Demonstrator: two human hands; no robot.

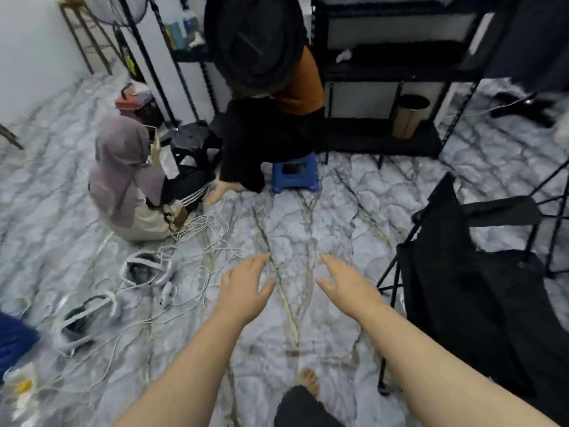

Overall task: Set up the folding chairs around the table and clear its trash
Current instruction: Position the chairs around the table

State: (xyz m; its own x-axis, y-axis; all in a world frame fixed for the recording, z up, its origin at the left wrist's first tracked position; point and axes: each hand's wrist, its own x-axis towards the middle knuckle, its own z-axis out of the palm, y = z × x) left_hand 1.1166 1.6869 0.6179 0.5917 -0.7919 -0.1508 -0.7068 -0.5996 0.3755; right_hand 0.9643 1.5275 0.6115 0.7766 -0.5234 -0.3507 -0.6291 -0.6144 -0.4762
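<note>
A black fabric folding chair (471, 282) stands unfolded at the right, its thin metal legs on the marble-patterned floor. My left hand (244, 288) and my right hand (346, 285) reach forward side by side over the floor, fingers straight, holding nothing. My right hand is a short way left of the chair and does not touch it. No table and no trash on a table are in view.
Two people sit ahead: one on the floor at the left (132, 186), one on a blue step stool (295, 174). White cables (197, 241) and headsets (147, 269) lie at the left. A black shelf rack (385, 72) with a gold bin (411, 115) stands behind.
</note>
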